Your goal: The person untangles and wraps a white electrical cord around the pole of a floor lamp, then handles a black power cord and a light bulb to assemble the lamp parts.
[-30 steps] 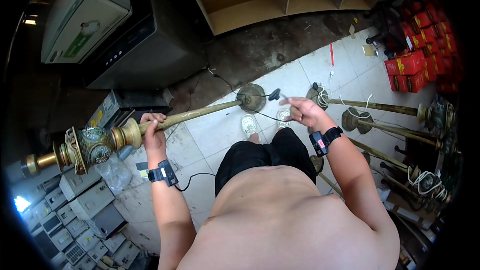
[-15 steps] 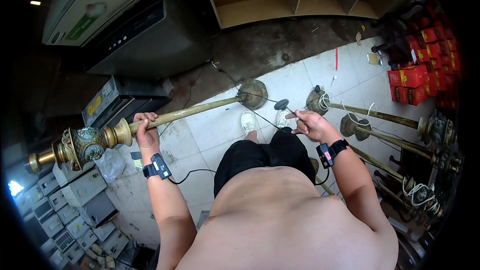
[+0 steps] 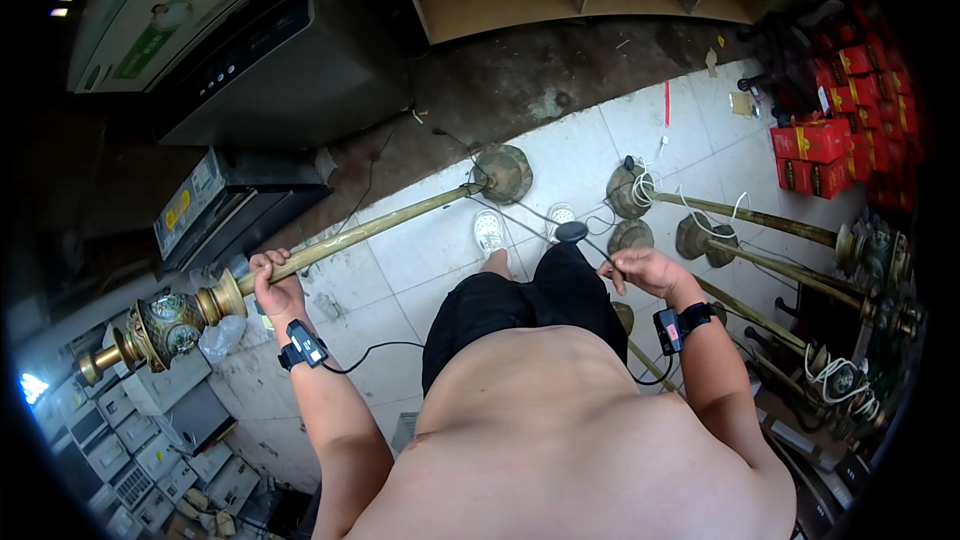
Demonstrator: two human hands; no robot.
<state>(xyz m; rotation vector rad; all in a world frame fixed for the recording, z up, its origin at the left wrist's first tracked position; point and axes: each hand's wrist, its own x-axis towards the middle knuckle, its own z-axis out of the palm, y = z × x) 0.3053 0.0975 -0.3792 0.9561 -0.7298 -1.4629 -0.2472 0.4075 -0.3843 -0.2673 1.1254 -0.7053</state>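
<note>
My left hand is wrapped round the pole of an ornate brass-coloured floor lamp, just below its decorated head. The lamp leans over to the left, its round base on the floor ahead of my feet. My right hand pinches a thin black cord at right of centre. A dark oval switch hangs on this cord between my right hand and the lamp base. Each wrist wears a small black device on a strap.
More floor lamps lie to the right, with white cords by their bases. Red boxes are stacked far right. A wooden shelf and a dark appliance stand ahead. White units fill the lower left.
My right hand has moved slightly right and nearer to me, drawing the cord with it. The oval switch has shifted nearer. The lamp's head now appears a little lower and farther right.
</note>
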